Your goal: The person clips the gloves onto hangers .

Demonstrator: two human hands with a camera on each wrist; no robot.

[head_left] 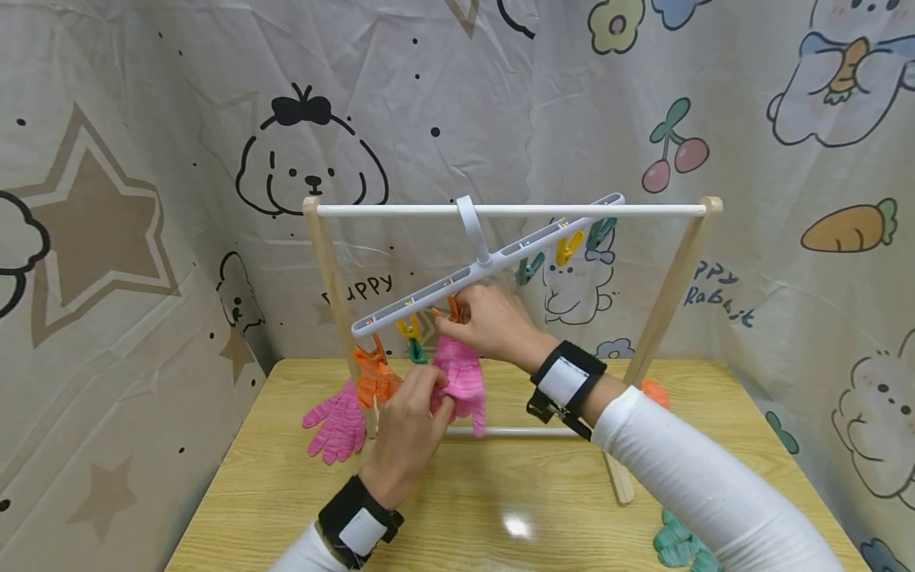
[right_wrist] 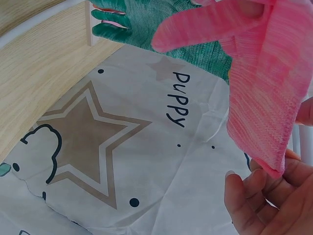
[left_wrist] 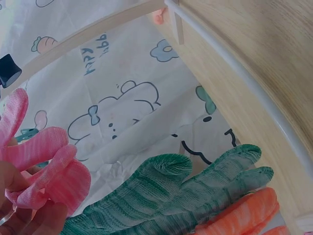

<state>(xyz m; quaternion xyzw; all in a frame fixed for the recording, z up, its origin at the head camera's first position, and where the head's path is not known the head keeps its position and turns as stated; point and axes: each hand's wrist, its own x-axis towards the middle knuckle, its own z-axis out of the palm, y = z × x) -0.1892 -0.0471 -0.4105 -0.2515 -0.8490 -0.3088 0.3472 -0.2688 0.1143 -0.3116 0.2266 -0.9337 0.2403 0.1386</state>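
A pink knitted glove (head_left: 460,373) hangs cuff up below a grey hanger bar (head_left: 493,258). My left hand (head_left: 409,425) pinches the glove low down, among its fingers, as the left wrist view also shows. At the cuff, my right hand (head_left: 500,326) grips an orange clothespin (head_left: 453,307) under the bar; in the right wrist view its fingers (right_wrist: 254,188) are right at the cuff edge. Left of it an orange glove (head_left: 375,377) hangs from another orange clip, and a green glove (left_wrist: 161,196) hangs close by, largely hidden in the head view.
A white rod (head_left: 393,210) on a wooden stand (head_left: 668,294) carries the tilted hanger. Yellow (head_left: 568,248) and green clips (head_left: 602,232) hang at its right end. Another pink glove (head_left: 337,425) shows at left; a green glove (head_left: 682,544) lies at the table's front right.
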